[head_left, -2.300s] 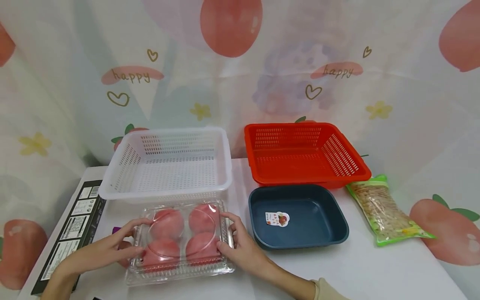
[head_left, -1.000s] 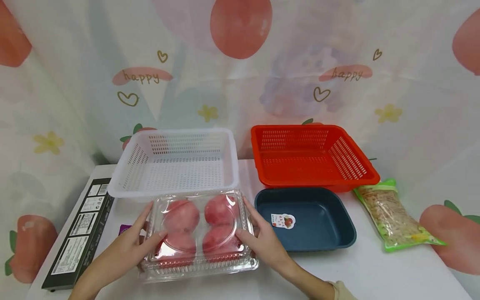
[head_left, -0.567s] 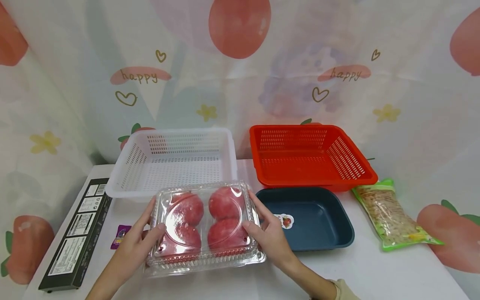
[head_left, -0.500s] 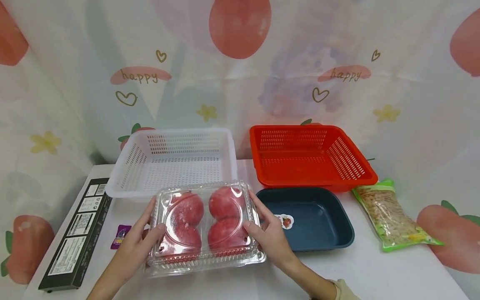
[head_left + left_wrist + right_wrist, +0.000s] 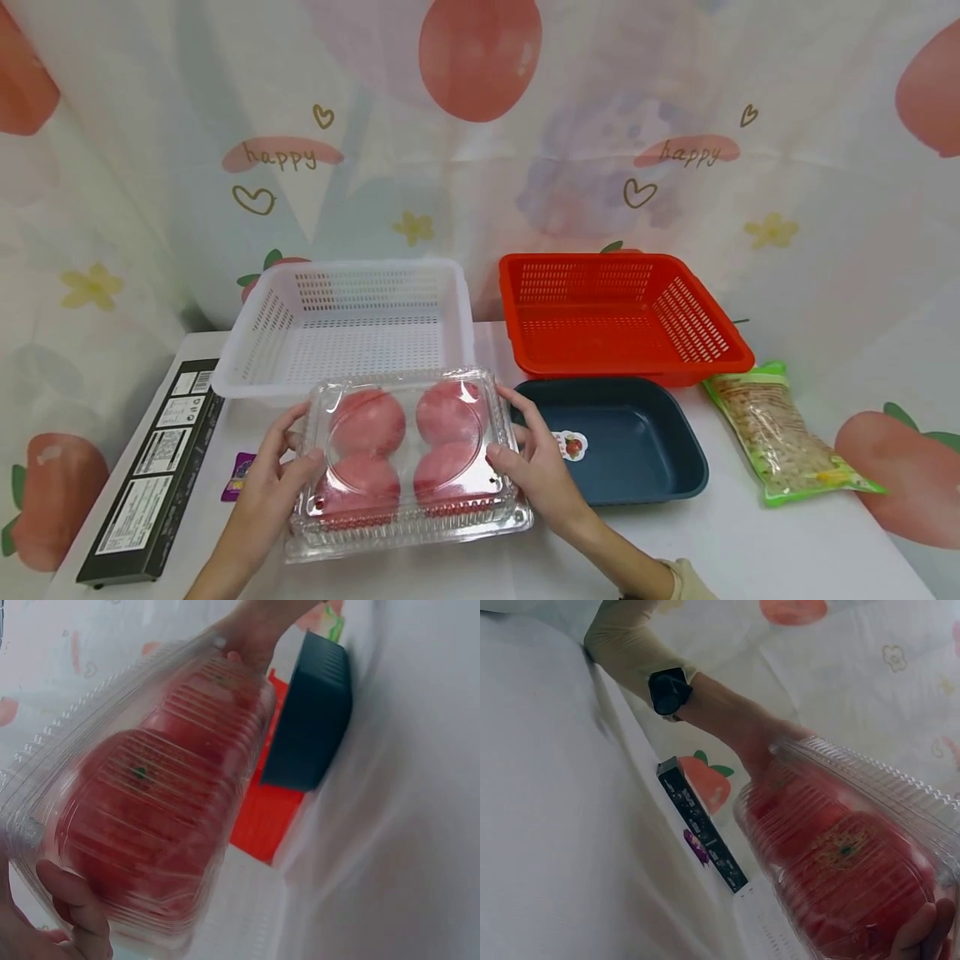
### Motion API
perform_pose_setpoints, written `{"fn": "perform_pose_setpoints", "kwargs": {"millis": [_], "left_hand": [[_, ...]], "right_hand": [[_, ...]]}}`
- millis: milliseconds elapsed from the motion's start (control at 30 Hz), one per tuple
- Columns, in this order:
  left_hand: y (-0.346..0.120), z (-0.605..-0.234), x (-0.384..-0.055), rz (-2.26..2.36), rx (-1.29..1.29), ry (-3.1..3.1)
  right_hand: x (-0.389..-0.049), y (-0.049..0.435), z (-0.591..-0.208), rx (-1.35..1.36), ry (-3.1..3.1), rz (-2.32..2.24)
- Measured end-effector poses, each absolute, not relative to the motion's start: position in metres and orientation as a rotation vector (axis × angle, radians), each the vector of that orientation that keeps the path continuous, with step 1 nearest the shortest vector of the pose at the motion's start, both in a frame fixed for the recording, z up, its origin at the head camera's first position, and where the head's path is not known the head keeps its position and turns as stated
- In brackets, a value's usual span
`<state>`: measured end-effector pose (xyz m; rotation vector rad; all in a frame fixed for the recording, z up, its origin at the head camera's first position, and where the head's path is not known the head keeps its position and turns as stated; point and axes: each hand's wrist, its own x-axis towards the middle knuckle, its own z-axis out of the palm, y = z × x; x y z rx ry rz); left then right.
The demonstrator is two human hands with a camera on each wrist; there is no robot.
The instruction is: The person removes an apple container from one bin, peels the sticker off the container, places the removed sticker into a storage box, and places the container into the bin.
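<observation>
My left hand (image 5: 264, 483) and my right hand (image 5: 546, 471) grip a clear plastic clamshell box (image 5: 408, 446) by its left and right sides. Each thumb lies on the lid's edge, with the other fingers along the side and partly hidden. Several round red fruits (image 5: 367, 422) fill the box, seen through the lid. Its ribbed underside shows in both wrist views, so it is held up off the table, slightly tilted. In the left wrist view, the left fingers (image 5: 75, 904) curl at a lower corner. The right fingers (image 5: 924, 930) do likewise in the right wrist view.
Behind the box stands a white basket (image 5: 461, 321), with a red basket (image 5: 540, 354) to its right. A dark blue basin (image 5: 637, 450) sits right of my right hand, beside a green-edged bag (image 5: 780, 437). At left lie a long black box (image 5: 142, 492) and a purple packet (image 5: 238, 477).
Since the earliest frame, both hands have lifted the clamshell box and brought it slightly right. The purple packet shows more now. In the last half second the box's tilt has shifted slightly.
</observation>
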<state>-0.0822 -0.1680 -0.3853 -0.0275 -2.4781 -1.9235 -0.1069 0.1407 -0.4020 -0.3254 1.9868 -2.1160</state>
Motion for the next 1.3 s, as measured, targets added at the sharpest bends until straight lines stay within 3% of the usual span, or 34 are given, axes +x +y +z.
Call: {"fn": "perform_pose_setpoints", "kwargs": {"millis": [567, 1300], "left_hand": [[-0.177, -0.384, -0.083, -1.98, -0.024, -2.357], [-0.197, -0.352, -0.106, -1.868, 0.032, -2.566]], "right_hand": [[-0.114, 0.135, -0.389, -0.283, 2.02, -2.036], [-0.136, 0.128, -0.358, -0.254, 2.089, -1.901]]}}
